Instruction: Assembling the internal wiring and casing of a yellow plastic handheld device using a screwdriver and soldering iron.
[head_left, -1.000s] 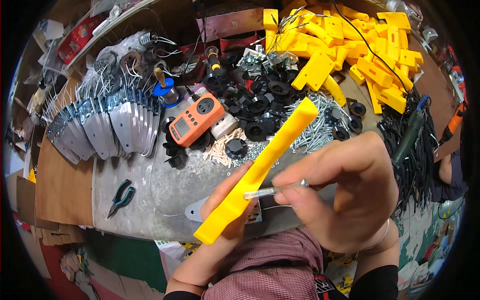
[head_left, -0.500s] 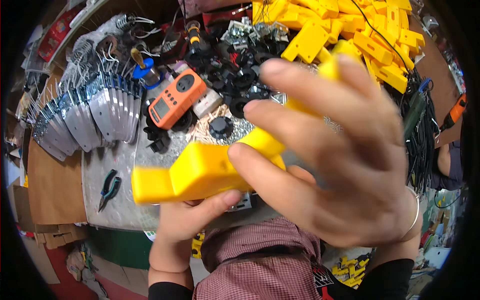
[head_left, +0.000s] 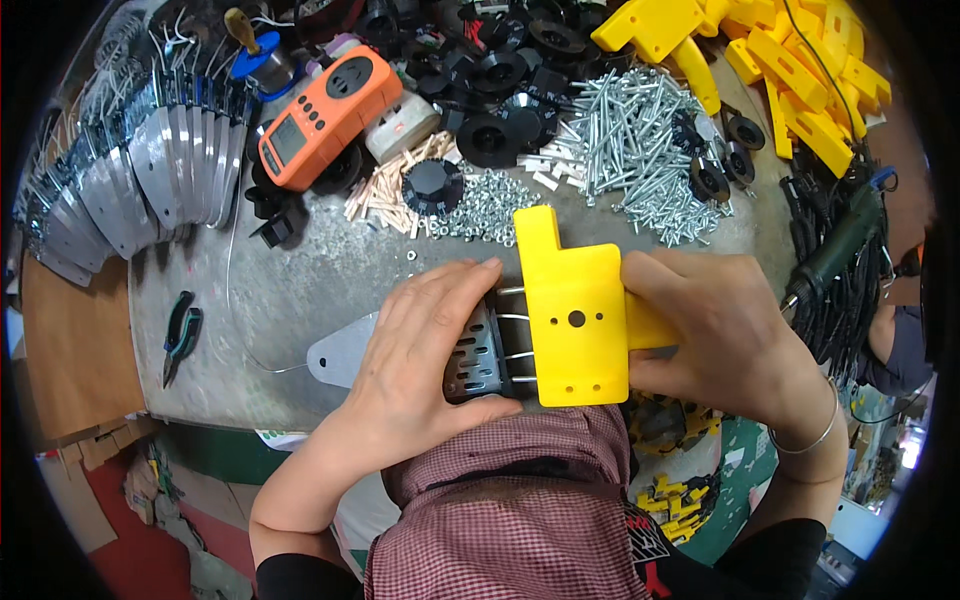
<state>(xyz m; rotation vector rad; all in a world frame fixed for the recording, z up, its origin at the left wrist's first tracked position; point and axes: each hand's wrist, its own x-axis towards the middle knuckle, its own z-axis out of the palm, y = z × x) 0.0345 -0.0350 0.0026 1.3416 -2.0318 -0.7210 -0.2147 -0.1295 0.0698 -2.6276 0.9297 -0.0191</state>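
Two sets of fingers: those of the left hand (head_left: 420, 345) wrap over a slotted metal piece (head_left: 475, 367), thumb along its near edge; those of the right hand (head_left: 735, 325) clasp the grip of a yellow housing (head_left: 580, 352).
Yellow housing: held up at the near edge of the grey, scuffed workbench (head_left: 335, 255), just right of the slotted metal piece; smooth moulded plastic, stepped at its far end, one large round hole among small ones.
Bridging strands: four slim, pale rods or wires (head_left: 515, 356) cross the gap at the housing's left side.
Done, by the look of it: metal and plastic are brought face to face, strands between.
Not yet done: the two parts do not meet flush, and no screw heads show in the housing's holes.
Grey blade: flat, rounded metal (head_left: 335, 352), left of the housing beyond the left hand; any join is hidden.
Beyond the housing: shiny steel screws (head_left: 640, 140), tiny nuts (head_left: 490, 205), matte pale sticks (head_left: 382, 190).
Well left of the housing: teal-handled pliers (head_left: 182, 340); farther back, a boxy orange meter (head_left: 330, 115).
Well right of the housing: tangled black cables (head_left: 855, 330).
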